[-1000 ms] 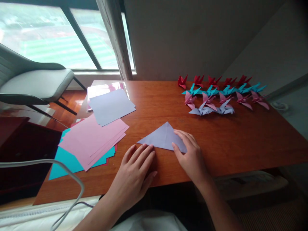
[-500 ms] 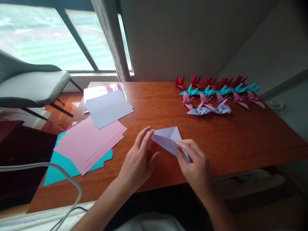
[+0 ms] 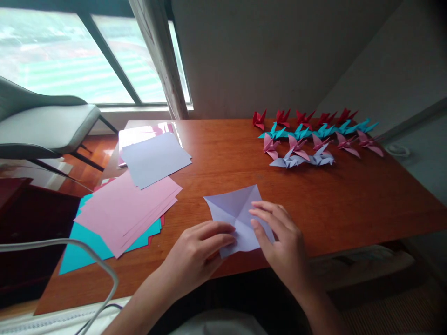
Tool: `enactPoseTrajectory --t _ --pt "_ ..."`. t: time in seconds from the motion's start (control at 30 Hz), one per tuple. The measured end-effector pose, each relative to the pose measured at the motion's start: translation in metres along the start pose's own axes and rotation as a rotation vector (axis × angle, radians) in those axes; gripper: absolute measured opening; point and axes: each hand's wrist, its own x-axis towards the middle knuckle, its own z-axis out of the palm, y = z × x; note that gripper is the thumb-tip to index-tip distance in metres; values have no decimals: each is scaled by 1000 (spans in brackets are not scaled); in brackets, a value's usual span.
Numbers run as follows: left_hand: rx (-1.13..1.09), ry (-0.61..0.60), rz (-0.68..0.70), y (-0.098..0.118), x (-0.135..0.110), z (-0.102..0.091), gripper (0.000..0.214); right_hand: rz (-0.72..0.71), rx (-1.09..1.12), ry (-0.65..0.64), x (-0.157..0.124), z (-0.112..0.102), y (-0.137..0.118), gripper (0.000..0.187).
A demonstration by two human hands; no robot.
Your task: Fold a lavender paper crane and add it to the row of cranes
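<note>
A square sheet of pale lilac origami paper (image 3: 240,204) lies unfolded on the table, with creases crossing at its middle and slightly lifted corners. My left hand (image 3: 206,244) has its fingers curled over the paper's lower left edge, closed on it; the thumb is mostly hidden. At the paper's right side, my right hand (image 3: 281,232) rests with its fingers apart, the tips touching or just over the surface.
Rows of folded paper cranes stand at the back right: red (image 3: 303,119), turquoise (image 3: 302,132), pink (image 3: 298,146) and lilac (image 3: 291,160). Lilac sheets (image 3: 157,158), pink sheets (image 3: 129,209) and turquoise sheets (image 3: 82,251) lie at left. A white cable (image 3: 94,258) curves across the near left.
The lilac paper was folded over and is now opened out into a square. My left hand has come down to its lower left edge, and my right hand's pinch has loosened.
</note>
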Motion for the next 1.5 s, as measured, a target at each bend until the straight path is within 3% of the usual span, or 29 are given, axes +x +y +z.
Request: enactPoseTrajectory --t 0.1,0.2,0.4,0.53,0.73,0.93,1.1,1.27,1.5 --pt "25 -53 44 -2 -2 -4 14 49 -93 33 8 4 11 27" --pt "57 -94 64 -2 -2 -10 14 128 -43 -10 13 7 20 33" --pt "31 -92 11 -6 -7 -19 23 300 85 -36 13 8 28 21" --pt "-5 22 -32 -13 -17 -23 27 452 216 -13 8 9 34 23" --pt "51 181 -206 -17 -26 -22 28 556 395 -2 7 7 35 51" --pt "26 256 -243 -20 -28 -25 26 622 474 21 9 2 36 26" --pt "32 288 -258 -22 -32 -31 23 687 549 77 5 1 39 23" --pt "87 397 -289 -23 -36 -35 17 683 543 98 5 -2 33 20" --pt "77 324 -337 -26 -36 -39 12 588 406 67 3 -3 34 17"
